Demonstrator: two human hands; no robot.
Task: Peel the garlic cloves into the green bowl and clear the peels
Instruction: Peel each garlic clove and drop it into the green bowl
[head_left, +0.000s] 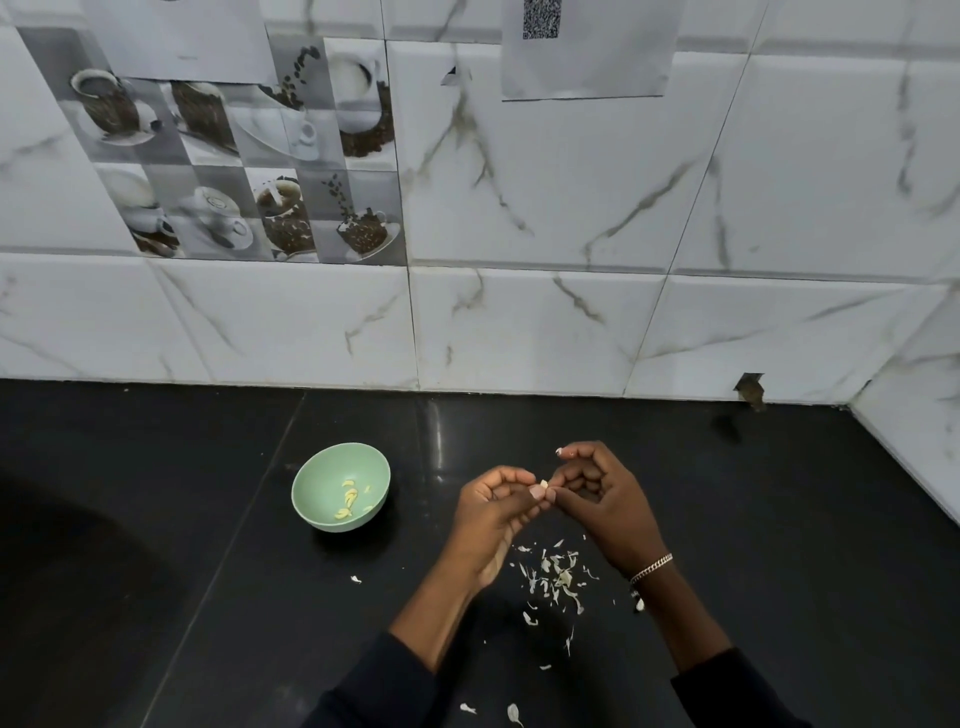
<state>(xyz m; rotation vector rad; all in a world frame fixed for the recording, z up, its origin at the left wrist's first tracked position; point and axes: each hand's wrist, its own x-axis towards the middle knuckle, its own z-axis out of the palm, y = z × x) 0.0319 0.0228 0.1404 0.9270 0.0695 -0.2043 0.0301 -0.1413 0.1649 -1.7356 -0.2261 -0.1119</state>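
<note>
Left hand (493, 512) and right hand (597, 499) pinch one garlic clove (544, 484).

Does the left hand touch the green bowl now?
Apart. The head view shows bare black counter between the green bowl and the left hand, which pinches a garlic clove together with the right hand.
</note>
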